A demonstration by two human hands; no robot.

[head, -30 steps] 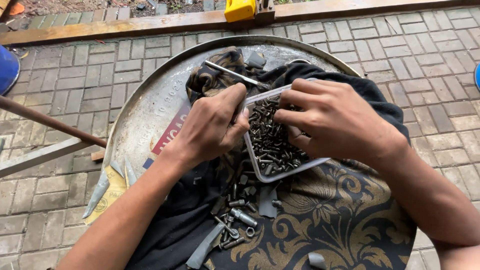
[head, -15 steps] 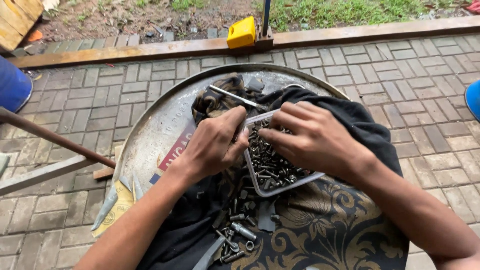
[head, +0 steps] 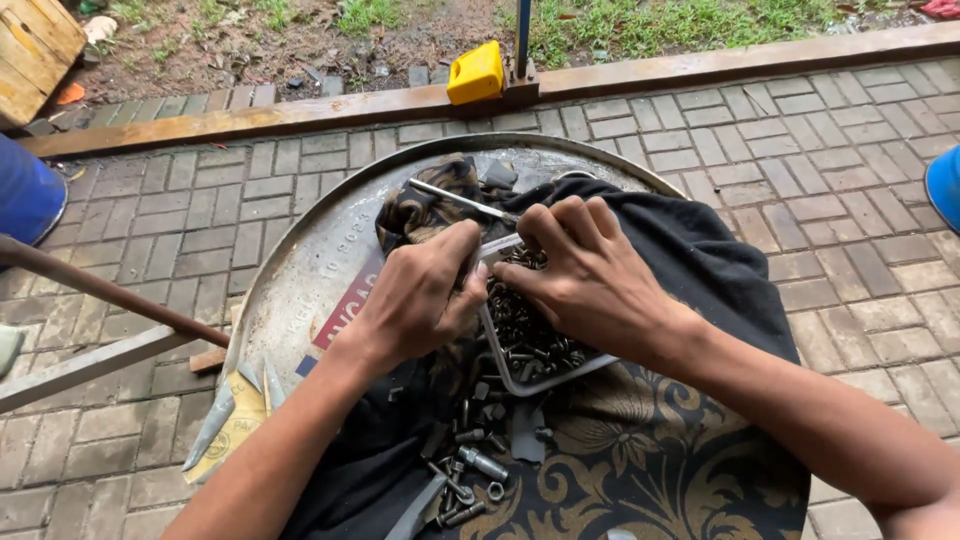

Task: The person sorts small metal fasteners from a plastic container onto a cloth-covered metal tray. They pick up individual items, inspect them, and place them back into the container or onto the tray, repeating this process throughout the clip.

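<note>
Both hands are bent over a small clear plastic tray (head: 540, 372) packed with dark screws and bolts (head: 520, 330). The left hand (head: 420, 300) rests at the tray's near-left rim, fingers curled in narrow, thumb and forefinger pinched together at the edge; whether a screw sits between them I cannot tell. The right hand (head: 590, 280) lies across the tray's far end, fingers bent down into the heap, covering much of it, so what it grips, if anything, is hidden.

The tray sits near the middle of a round metal drum lid (head: 300, 280), on a black cloth (head: 710, 260) that runs into a black-and-gold patterned fabric (head: 640, 470) toward the lid's near edge. Loose bolts and nuts (head: 470, 470) lie scattered on the cloth just in front of the tray. A thin metal rod (head: 460, 200) lies at the far side, just past the fingers.

It looks like sorting is under way, pieces being picked through in the tray. The next pick would call for a fine pinch, since the fasteners are small and tangled together.

Beyond the lid: brick paving (head: 820, 150), a yellow jerry can (head: 476, 72) by the kerb, a blue barrel (head: 25, 195) at left.
</note>
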